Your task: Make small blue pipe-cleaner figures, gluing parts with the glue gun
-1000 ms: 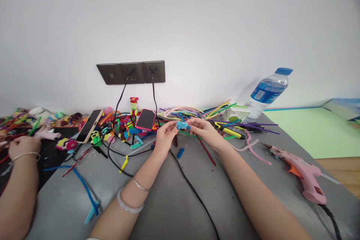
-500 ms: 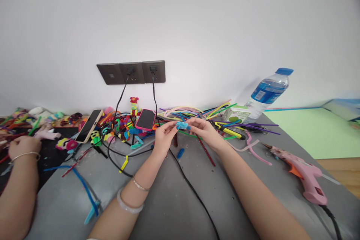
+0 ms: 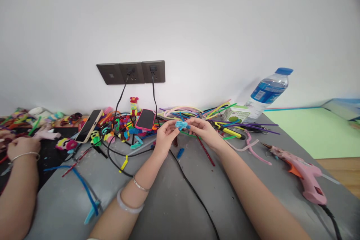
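Note:
Between my two hands, above the middle of the grey table, is a small light-blue piece of bent pipe cleaner (image 3: 181, 124). My left hand (image 3: 166, 135) pinches it from the left with thumb and fingers. From the right, the fingertips of my right hand (image 3: 204, 131) grip its other side. Below them on the table lie a short dark-blue pipe cleaner piece (image 3: 180, 153) and a dark-red glittery pipe cleaner (image 3: 206, 152). A black cable (image 3: 187, 182) runs under my wrists.
A pink glue gun (image 3: 306, 176) lies at right, near a tilted water bottle (image 3: 268, 92). Loose pipe cleaners (image 3: 182, 110) and a pink-edged phone (image 3: 146, 119) lie along the wall. At left, another person's hand (image 3: 24, 148) works beside a second phone (image 3: 89, 125).
The light-blue piece has turned slightly between my fingertips, and my left fingers have shifted a little. The rest looks the same.

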